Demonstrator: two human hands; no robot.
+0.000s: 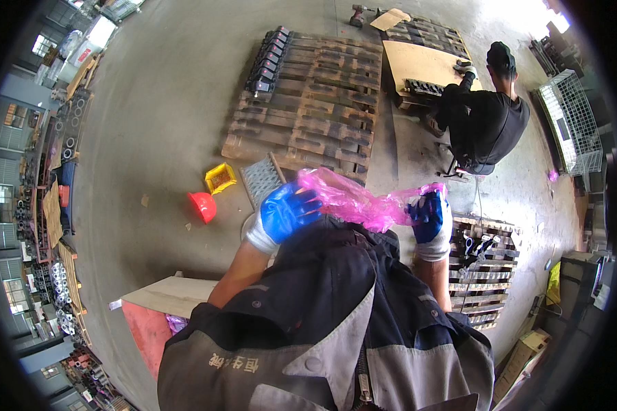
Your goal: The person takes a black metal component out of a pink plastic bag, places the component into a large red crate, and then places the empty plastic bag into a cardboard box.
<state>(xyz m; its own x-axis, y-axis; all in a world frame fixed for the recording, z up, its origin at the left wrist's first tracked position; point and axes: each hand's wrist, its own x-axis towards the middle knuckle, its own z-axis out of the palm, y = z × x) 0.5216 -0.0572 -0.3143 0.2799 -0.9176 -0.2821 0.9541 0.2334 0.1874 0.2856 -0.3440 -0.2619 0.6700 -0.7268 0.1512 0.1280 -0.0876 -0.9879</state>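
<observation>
A crumpled pink translucent plastic bag (360, 200) stretches between my two gloved hands in front of my jacket. My left hand (290, 210), in a blue-coated glove with a white cuff, grips its left end. The right end is in my right hand (431, 213), which wears the same kind of glove, fingers curled around the plastic. Just beyond my left hand lies a grey patterned metal-like piece with wooden edges (261, 180). A yellow bin (220, 178) holding small parts and a red bowl (202, 207) are on the floor to the left.
A wooden pallet (334, 103) ahead carries a row of dark metal parts (271, 61). At the upper right a co-worker (488, 118) sits beside a board-covered pallet (421, 61). A power drill (358, 15) stands farther off. Another pallet (486, 287) with scissors (468, 245) lies right of me; a box (169, 295) is lower left.
</observation>
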